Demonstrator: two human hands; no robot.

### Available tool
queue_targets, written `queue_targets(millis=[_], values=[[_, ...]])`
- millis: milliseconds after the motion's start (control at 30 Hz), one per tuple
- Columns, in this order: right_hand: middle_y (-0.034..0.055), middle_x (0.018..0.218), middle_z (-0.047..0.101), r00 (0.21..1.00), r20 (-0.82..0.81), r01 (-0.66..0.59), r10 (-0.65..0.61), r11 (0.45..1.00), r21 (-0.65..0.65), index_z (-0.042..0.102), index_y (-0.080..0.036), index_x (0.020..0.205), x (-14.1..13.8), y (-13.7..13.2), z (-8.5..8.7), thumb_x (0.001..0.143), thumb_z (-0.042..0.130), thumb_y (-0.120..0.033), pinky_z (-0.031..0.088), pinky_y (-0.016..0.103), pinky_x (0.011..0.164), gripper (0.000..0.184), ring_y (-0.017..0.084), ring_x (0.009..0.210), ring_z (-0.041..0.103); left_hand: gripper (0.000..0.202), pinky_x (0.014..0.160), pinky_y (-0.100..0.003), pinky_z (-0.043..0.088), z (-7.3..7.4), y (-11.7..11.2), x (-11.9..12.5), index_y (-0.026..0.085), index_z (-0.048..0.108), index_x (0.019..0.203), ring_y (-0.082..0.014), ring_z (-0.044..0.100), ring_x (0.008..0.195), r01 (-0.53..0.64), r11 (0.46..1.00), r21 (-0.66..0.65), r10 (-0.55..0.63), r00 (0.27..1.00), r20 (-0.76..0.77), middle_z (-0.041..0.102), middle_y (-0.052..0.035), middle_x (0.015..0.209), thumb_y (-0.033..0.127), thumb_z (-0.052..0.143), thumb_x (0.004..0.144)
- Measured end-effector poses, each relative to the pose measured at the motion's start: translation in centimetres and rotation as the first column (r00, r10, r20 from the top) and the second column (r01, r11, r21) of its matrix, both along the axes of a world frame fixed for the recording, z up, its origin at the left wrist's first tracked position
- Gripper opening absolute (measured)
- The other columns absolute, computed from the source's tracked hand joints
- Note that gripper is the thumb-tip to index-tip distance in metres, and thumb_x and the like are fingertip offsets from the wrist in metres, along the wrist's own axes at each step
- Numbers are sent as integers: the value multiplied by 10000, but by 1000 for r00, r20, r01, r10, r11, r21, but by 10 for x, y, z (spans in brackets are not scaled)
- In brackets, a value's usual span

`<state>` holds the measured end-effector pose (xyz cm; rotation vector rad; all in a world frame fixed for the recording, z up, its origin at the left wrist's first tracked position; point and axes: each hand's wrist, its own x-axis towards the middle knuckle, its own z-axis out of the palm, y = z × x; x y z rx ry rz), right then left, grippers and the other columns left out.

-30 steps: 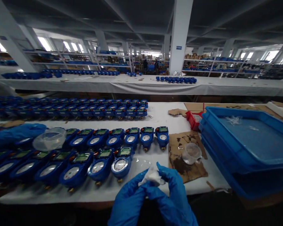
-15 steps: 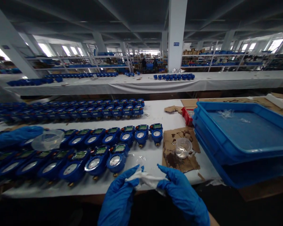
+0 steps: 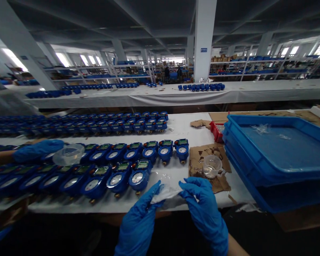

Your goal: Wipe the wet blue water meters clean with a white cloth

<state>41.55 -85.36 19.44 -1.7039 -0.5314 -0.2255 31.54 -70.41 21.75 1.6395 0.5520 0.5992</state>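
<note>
Both of my hands wear blue gloves and are above the near table edge. My left hand [image 3: 139, 219] pinches one end of a thin, crumpled white cloth [image 3: 165, 192]. The other end is between the thumb and fingers of my right hand [image 3: 206, 209]. Just left of the cloth stands the nearest blue water meter [image 3: 138, 177], with a round white dial and a green circuit board at its top. Beyond my right hand, a clear plastic measuring cup [image 3: 212, 166] sits on a stained piece of cardboard [image 3: 195, 153].
Rows of blue meters [image 3: 93, 183] fill the table's left side. A co-worker's gloved hand [image 3: 40, 150] holds a clear plastic cup [image 3: 68, 155] over them. Stacked blue trays [image 3: 258, 176] stand at the right, beside a small red bin [image 3: 216, 132].
My right hand's fingers have curled closer together, and the cloth now slants up to the right. The view has swung slightly left. The co-worker's hand still holds the cup over the meters.
</note>
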Motion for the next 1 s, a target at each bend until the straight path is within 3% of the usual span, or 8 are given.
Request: queue_targets(millis=[167, 367, 433, 533, 600, 767, 867, 1000], values=[[61, 905, 761, 961, 274, 25, 19, 987, -159, 765, -250, 976, 1, 9, -7, 909, 535, -207, 491, 345, 767, 243, 209, 824, 665, 429, 1178, -374, 356, -28, 14, -16, 293, 605, 1337, -215, 547, 1278, 87, 945, 316, -39, 987, -154, 565, 0, 1382, 341, 577, 911], [33, 730, 738, 878, 450, 42, 163, 911, -411, 752, -244, 1001, 13, 12, 1, 888, 549, -157, 404, 287, 621, 248, 186, 651, 622, 766, 1125, -377, 430, -12, 10, -17, 238, 315, 1534, -224, 495, 1330, 299, 953, 55, -266, 908, -324, 423, -76, 1513, 347, 653, 856], [22, 734, 731, 858, 445, 6, 255, 862, -507, 745, -265, 978, 16, 12, 7, 876, 611, -191, 383, 284, 622, 183, 178, 659, 614, 806, 1097, -393, 460, -11, 13, -15, 262, 342, 1522, -235, 508, 1317, 326, 927, 183, -246, 900, -360, 441, -79, 1500, 350, 713, 811], [23, 744, 721, 826, 446, -5, 346, 794, -608, 720, -270, 1042, 14, 13, 15, 864, 654, -202, 364, 298, 627, 201, 181, 676, 604, 452, 1046, -443, 492, -21, 24, -10, 284, 619, 1293, -253, 559, 1254, 280, 697, 660, -125, 954, -273, 596, -57, 1338, 373, 675, 853], [25, 741, 719, 790, 478, 9, 383, 773, -635, 699, -259, 1110, 9, 12, 20, 874, 638, -177, 363, 315, 628, 257, 189, 673, 600, 185, 948, -467, 527, -28, 33, -6, 288, 738, 1005, -261, 632, 1125, 219, 536, 815, -94, 975, -200, 704, -28, 1094, 354, 596, 906], [18, 908, 774, 767, 368, -250, 525, 773, -582, 686, -289, 1161, -5, -5, 24, 901, 661, -346, 427, 335, 727, 267, 204, 796, 656, 190, 913, -396, 496, -25, 42, -4, 225, 701, 1030, -212, 662, 979, -42, 392, 919, -25, 998, 56, 714, -45, 1042, 191, 580, 887], [27, 1029, 771, 869, 167, -406, 466, 863, -300, 695, -311, 1163, -6, -19, 18, 912, 610, -472, 463, 373, 854, 310, 227, 925, 674, 375, 1074, -427, 389, -11, 41, -12, 221, 611, 1217, -203, 605, 1119, -136, 288, 948, -64, 985, 161, 685, -53, 1167, 108, 574, 862], [78, 1176, 719, 955, -181, -217, 234, 970, 109, 713, -261, 1140, -2, -19, 11, 902, 605, -471, 459, 443, 991, 335, 265, 1081, 641, 510, 1157, -496, 272, 6, 35, -22, 158, 543, 1331, -230, 537, 1230, -115, 64, 991, -127, 984, 123, 657, -97, 1238, 87, 569, 827]])
